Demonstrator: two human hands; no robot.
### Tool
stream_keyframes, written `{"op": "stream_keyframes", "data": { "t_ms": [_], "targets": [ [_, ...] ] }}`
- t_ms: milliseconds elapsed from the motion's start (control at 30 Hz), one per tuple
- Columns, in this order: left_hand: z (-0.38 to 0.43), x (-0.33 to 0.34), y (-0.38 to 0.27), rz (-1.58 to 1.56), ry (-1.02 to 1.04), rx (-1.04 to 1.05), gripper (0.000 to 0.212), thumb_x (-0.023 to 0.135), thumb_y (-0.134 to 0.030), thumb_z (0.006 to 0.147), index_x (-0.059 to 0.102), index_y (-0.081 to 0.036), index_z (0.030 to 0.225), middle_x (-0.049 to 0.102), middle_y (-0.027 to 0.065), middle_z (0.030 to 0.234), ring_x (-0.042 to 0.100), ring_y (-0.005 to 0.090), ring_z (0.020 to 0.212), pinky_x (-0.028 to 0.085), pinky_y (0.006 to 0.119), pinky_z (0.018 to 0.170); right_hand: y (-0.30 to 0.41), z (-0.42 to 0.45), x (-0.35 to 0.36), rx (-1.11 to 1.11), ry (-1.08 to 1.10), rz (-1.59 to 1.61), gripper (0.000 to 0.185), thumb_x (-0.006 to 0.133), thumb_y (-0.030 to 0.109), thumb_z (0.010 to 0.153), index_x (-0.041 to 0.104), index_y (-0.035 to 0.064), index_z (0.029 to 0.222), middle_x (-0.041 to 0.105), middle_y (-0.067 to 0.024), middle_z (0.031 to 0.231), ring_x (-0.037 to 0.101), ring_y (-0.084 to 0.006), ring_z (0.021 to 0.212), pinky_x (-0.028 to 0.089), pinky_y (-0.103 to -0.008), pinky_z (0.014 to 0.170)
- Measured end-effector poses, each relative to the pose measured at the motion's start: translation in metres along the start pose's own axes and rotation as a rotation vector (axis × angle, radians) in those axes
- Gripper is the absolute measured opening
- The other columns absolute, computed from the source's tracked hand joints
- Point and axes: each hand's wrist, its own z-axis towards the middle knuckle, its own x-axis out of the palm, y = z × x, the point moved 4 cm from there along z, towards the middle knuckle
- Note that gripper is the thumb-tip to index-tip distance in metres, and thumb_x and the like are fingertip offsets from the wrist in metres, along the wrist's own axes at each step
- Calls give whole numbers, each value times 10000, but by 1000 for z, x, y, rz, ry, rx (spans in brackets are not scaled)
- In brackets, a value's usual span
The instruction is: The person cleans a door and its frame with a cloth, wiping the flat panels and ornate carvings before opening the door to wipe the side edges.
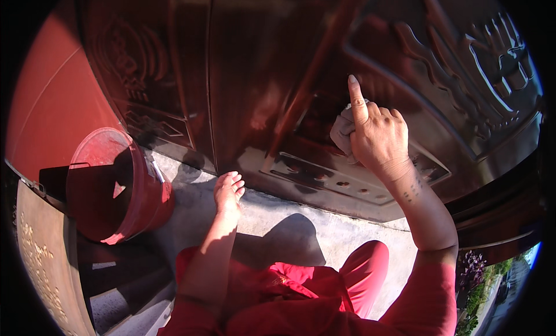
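Note:
A crumpled grey cloth (343, 130) is gripped in my right hand (380, 132), whose index finger points out along the panel. The cloth lies against a glossy dark brown door (252, 75) with raised mouldings and relief ornament. My left hand (228, 190) hangs low near the door's bottom edge, fingers loosely curled, and I see nothing in it. What its palm side faces is partly hidden. A red plastic bucket (150, 205) stands to the left of that hand, its inside mostly in shadow.
A red wall panel (47, 93) rises at the left behind the bucket. Grey steps (108, 312) and a tan slab with raised lettering (43, 258) lie at the lower left. The floor (269, 210) is pale concrete. Plants (473, 288) show at the lower right.

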Motion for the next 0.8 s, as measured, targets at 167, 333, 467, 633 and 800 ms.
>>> {"op": "stream_keyframes", "data": {
  "t_ms": [167,333,467,633,800],
  "targets": [
    [1,-6,-1,19,-13,-6,128,539,-225,861,573,-130,940,600,16,882,557,125,745,437,261,631,2,-15,11,75,138,-41,731,551,106,649,322,40,1340,502,-43,608,529,-179,519,423,-310,540],
    [1,-5,-2,7,2,13,125,545,-216,854,575,-131,941,600,15,873,556,123,745,437,259,628,3,-5,6,14,65,-31,681,556,168,680,362,10,1313,488,-39,560,509,-178,456,422,-301,500],
    [-1,-1,1,2,4,-5,119,549,-210,850,573,-130,934,600,16,875,554,123,745,437,260,633,1,-16,13,57,141,-44,695,567,179,685,341,1,1317,498,-45,566,514,-176,469,429,-303,515],
    [1,-2,0,8,4,8,118,549,-210,850,571,-132,936,599,16,879,553,124,744,437,265,644,7,-7,9,14,61,-30,701,582,190,687,337,-10,1311,501,-47,565,508,-175,463,427,-300,494],
    [0,0,0,-1,3,9,126,547,-216,853,568,-134,946,599,18,885,554,125,751,437,270,657,4,-9,10,28,78,-5,692,576,194,696,337,-9,1313,499,-48,563,506,-170,461,420,-302,493]
  ]
}}
